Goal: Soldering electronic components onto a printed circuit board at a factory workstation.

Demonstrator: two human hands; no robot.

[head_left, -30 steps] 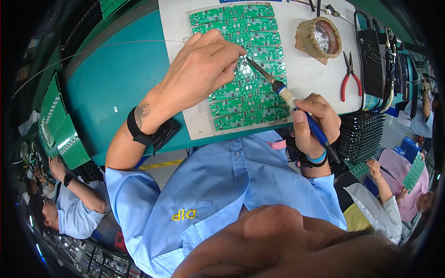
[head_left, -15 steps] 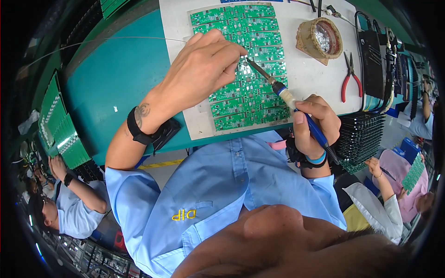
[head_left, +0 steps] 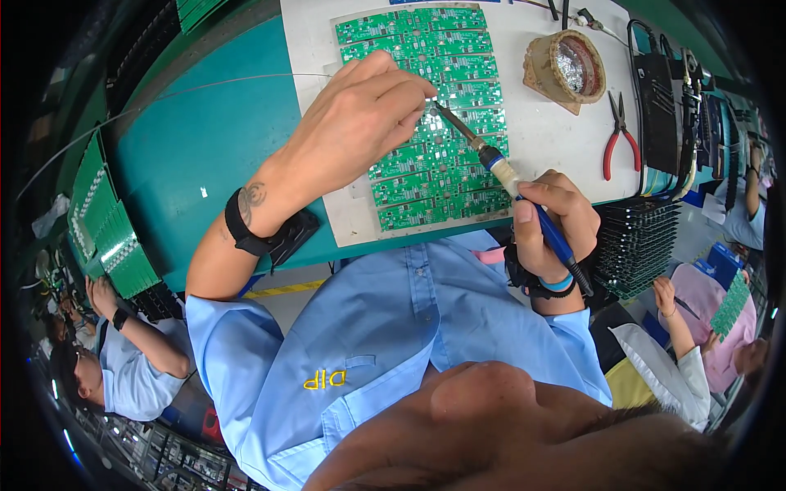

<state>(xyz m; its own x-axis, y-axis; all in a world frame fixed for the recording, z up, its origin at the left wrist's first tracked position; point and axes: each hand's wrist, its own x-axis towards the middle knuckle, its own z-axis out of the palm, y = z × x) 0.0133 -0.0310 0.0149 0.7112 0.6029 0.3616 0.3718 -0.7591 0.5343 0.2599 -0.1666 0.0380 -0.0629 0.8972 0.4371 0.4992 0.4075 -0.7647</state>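
The right hand (head_left: 547, 219) grips a blue soldering iron (head_left: 508, 176), its tip down on the green board (head_left: 434, 114) lying on the table (head_left: 205, 139). The left hand (head_left: 360, 123) pinches thin wire (head_left: 246, 78) at the tip. This looks like soldering one spot; next, the tip needs a careful move to another spot.

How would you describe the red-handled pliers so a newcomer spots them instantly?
Start at the white mat on the teal bench. Right of the green circuit board panel, just below the round tan holder of silvery wool, lie the pliers. Their red handles are the only red on the mat.
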